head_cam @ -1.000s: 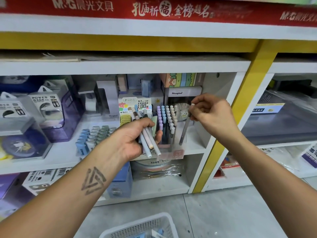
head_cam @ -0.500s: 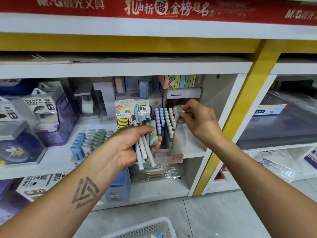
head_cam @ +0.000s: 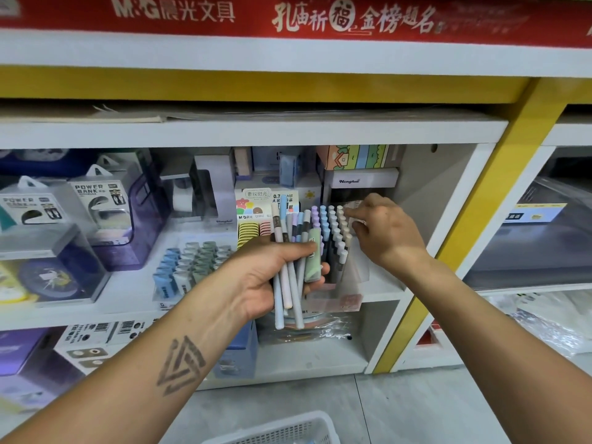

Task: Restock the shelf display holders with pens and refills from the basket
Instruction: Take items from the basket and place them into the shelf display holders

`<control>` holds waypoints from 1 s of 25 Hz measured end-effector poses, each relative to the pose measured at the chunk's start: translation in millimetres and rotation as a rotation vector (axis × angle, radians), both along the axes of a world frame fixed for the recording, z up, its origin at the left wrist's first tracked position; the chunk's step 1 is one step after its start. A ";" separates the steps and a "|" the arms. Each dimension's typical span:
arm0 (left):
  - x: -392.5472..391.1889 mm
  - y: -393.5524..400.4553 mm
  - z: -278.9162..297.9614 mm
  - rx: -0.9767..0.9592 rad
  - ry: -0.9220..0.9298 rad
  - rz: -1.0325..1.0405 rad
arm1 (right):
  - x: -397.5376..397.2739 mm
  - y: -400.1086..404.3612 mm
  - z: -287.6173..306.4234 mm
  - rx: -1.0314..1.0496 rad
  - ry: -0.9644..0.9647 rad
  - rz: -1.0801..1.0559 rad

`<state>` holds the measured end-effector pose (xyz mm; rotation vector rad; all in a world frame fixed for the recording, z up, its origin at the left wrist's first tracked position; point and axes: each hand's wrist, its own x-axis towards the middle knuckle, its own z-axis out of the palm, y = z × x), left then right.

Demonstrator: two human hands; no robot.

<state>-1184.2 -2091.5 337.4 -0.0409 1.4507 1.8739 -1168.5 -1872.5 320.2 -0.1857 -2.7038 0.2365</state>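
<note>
My left hand (head_cam: 266,277) grips a bundle of several pastel pens (head_cam: 290,293) and a pale green item, held upright in front of the shelf. Just behind it stands a clear display holder (head_cam: 354,277) packed with rows of purple, blue and white-capped pens (head_cam: 333,235). My right hand (head_cam: 389,233) reaches in from the right, its thumb and forefinger pinching the top of a pen in the holder's right-hand row. The white basket (head_cam: 288,429) shows only its rim at the bottom edge.
A second holder of blue and green items (head_cam: 192,261) stands to the left on the white shelf (head_cam: 128,302). Power bank boxes (head_cam: 99,206) fill the far left. A yellow upright (head_cam: 461,248) divides the shelving on the right. Boxes sit on the lower shelf.
My right hand has lowered a pen into the holder's right-hand row and now sits at the level of the pen tops. The left hand's bundle has barely moved.
</note>
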 end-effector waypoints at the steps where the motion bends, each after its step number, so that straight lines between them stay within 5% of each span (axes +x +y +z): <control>1: 0.9 -0.3 1.2 0.011 0.003 -0.002 | 1.1 -2.4 2.6 0.012 -0.023 -0.015; 3: 1.7 -1.9 4.2 0.046 0.011 0.027 | 5.2 -11.4 12.0 -0.144 0.059 -0.004; 5: -0.3 -5.0 8.1 0.077 0.020 0.098 | 12.6 -30.2 25.9 -0.593 0.119 0.093; 7: -4.4 -10.3 12.1 0.090 0.035 0.176 | 21.7 -54.0 39.0 -0.920 -0.050 0.214; 10: -10.4 -20.6 15.1 0.106 0.054 0.263 | 28.3 -83.1 45.4 -0.971 -0.304 0.313; 22: -47.8 -105.6 18.2 0.055 -0.080 0.394 | 3.7 -113.2 40.9 -1.205 -0.167 0.311; 25: -54.6 -130.2 16.3 0.054 -0.088 0.423 | -4.6 -128.5 37.4 -1.049 -0.178 0.331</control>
